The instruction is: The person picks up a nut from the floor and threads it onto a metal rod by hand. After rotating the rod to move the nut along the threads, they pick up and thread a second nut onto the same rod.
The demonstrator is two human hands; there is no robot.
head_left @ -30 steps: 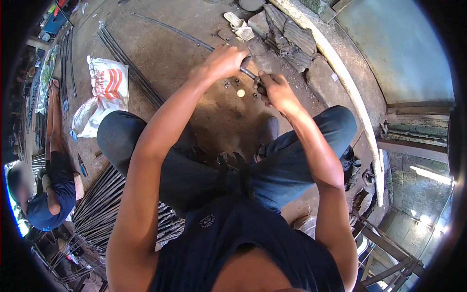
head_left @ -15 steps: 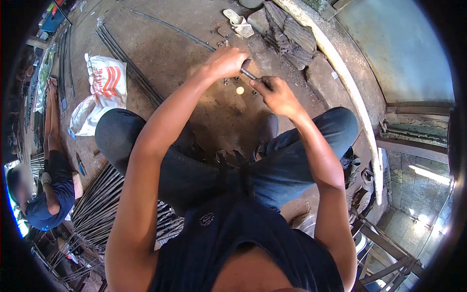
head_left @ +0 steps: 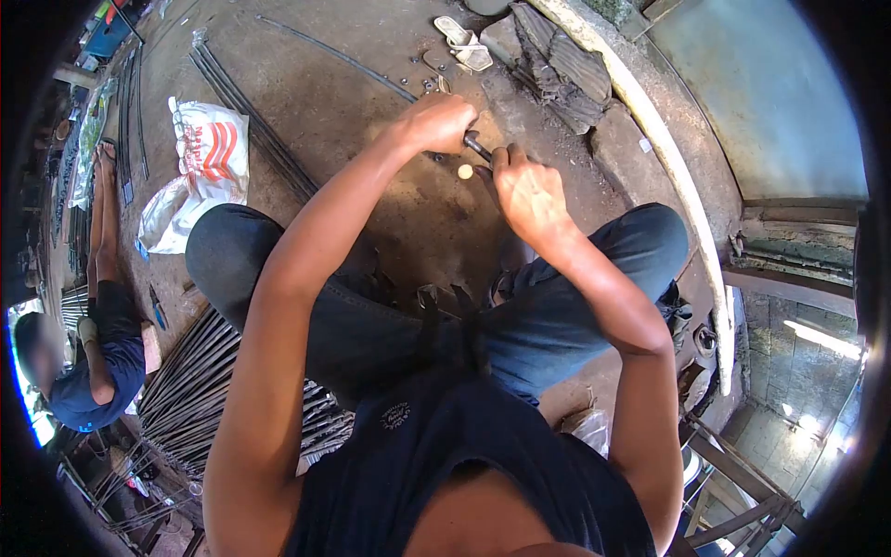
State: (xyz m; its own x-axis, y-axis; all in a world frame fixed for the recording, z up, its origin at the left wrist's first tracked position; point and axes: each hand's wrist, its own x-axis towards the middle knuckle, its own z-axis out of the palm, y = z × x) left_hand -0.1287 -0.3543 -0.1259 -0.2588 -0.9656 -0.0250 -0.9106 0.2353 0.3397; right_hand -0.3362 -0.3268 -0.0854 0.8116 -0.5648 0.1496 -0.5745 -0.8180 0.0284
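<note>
Steel rod point(head_left: 477, 147), short and dark, is gripped at both ends: left hand point(head_left: 438, 123) fisted over the far end, right hand point(head_left: 525, 190) closed on the near end, fingers curled tight. Rod sits just above the concrete floor point(head_left: 408, 213), out ahead of the person's knees. Step looks like working the piece between both fists, bending or twisting, can't tell which. Next move likely needs a firm counter-grip, both wrists steady so the rod doesn't slip. A small pale disc point(head_left: 465, 172) lies on the floor right under the hands, small nuts or bits scattered near it. Only container in view: white sack point(head_left: 206, 158) with red marks, lying slumped on the floor at left, contents hidden. Rod bundle point(head_left: 200, 381) by the left knee. Another person point(head_left: 88, 371) sits far left.
</note>
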